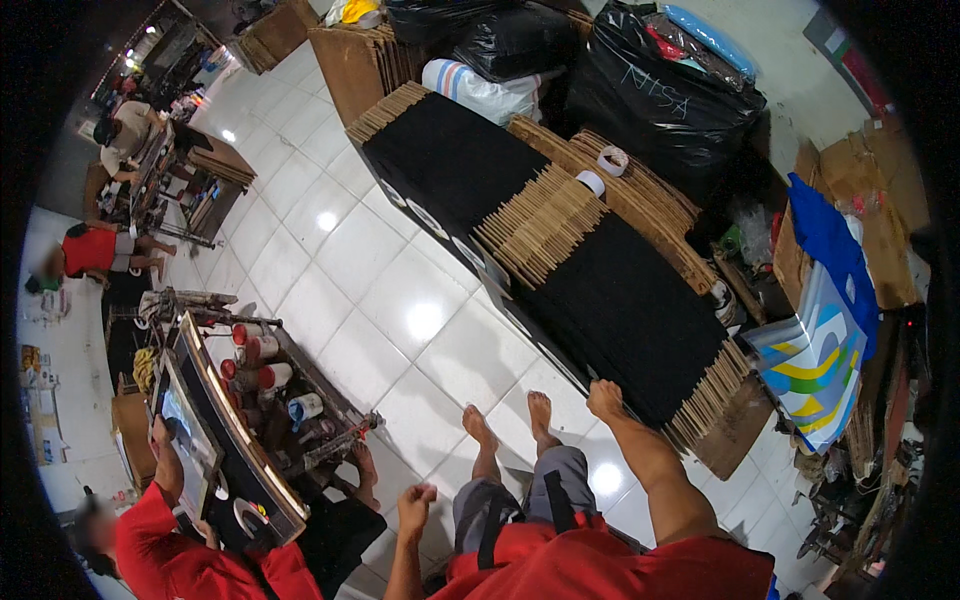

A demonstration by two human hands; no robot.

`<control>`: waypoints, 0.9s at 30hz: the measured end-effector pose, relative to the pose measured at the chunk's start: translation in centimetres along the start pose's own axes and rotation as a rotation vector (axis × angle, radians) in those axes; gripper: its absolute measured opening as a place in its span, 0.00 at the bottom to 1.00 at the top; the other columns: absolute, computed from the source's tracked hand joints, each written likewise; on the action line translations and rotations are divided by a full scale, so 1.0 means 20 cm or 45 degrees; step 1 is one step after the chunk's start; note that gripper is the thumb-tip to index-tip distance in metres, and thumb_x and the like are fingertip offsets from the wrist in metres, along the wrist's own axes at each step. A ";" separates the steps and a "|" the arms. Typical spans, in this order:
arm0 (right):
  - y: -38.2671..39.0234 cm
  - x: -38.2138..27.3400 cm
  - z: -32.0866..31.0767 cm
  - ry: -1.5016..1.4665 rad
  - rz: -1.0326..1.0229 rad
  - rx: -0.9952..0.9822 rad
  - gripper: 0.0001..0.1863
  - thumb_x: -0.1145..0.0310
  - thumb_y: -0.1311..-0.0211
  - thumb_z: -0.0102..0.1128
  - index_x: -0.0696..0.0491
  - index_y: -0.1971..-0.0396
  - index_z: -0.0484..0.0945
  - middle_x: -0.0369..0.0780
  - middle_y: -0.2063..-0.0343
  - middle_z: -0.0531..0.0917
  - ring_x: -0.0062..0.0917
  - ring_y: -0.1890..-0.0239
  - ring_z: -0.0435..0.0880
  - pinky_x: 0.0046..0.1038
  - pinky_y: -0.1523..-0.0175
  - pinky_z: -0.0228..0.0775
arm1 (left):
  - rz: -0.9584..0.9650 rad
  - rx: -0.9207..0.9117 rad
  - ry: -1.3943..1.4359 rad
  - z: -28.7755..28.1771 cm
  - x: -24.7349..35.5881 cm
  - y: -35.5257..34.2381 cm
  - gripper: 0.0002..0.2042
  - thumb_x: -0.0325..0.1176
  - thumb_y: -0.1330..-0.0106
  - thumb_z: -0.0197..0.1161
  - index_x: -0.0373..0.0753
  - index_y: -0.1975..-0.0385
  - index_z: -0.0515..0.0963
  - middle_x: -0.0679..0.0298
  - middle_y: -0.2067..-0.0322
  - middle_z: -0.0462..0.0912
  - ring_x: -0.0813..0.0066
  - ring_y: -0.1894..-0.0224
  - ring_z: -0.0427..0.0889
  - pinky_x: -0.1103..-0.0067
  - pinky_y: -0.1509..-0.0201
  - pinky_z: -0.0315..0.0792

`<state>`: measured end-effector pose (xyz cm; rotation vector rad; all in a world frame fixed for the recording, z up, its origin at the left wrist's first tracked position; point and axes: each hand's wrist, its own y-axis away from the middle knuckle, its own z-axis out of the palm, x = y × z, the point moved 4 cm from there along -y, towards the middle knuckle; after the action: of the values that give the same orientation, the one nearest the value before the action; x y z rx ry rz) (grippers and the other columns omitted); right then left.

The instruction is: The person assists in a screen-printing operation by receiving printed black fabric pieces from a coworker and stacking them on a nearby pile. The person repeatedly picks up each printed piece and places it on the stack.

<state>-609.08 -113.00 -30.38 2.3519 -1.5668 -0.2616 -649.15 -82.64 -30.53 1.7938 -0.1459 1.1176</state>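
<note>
My right hand (pixel 606 400) reaches forward, its fingers closed at the near-left edge of a long row of black fabric pieces (pixel 630 310) layered on thin brown boards. The fingers appear to grip the fabric's edge. Brown board ends (pixel 542 225) stick out in ribbed bands across the row's middle and at both ends. Pale printed shapes (pixel 430 217) show along the fabric's left side. My left hand (pixel 415 508) hangs low over the tiled floor, fingers curled in, and I see nothing in it.
At lower left a co-worker in red (pixel 200 550) leans over a framed printing table (pixel 240 430); paint tubs (pixel 262 347) stand on its rack. Black plastic bags (pixel 665 100), tape rolls (pixel 591 183) and more boards lie beyond the row. Blue plastic sheeting (pixel 835 240) hangs at right. Other people work at upper left.
</note>
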 end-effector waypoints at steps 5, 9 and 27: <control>-0.06 0.11 0.06 0.007 0.047 0.009 0.09 0.75 0.53 0.51 0.61 0.74 0.80 0.53 0.71 0.82 0.43 0.66 0.83 0.39 0.57 0.75 | -0.377 0.048 -0.030 -0.08 -0.43 0.20 0.08 0.33 0.42 0.61 0.34 0.75 0.76 0.66 0.82 0.75 0.81 0.80 0.71 0.84 0.77 0.63; -0.09 0.13 0.03 0.040 0.004 0.028 0.09 0.75 0.51 0.50 0.62 0.73 0.79 0.52 0.71 0.82 0.42 0.66 0.83 0.38 0.58 0.75 | -0.688 0.132 0.121 -0.11 -0.66 0.38 0.08 0.33 0.42 0.61 0.34 0.75 0.76 0.66 0.83 0.75 0.80 0.82 0.71 0.82 0.80 0.63; -0.25 0.19 -0.01 0.185 0.077 0.036 0.09 0.73 0.51 0.57 0.61 0.69 0.77 0.50 0.72 0.83 0.39 0.67 0.84 0.36 0.59 0.76 | -0.287 0.151 0.234 0.08 -0.19 0.05 0.08 0.31 0.42 0.63 0.33 0.69 0.74 0.65 0.76 0.77 0.77 0.73 0.75 0.81 0.66 0.71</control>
<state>-603.11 -114.73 -31.92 2.2837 -1.5781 -0.0540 -650.80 -85.82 -32.85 1.7504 0.2317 1.1392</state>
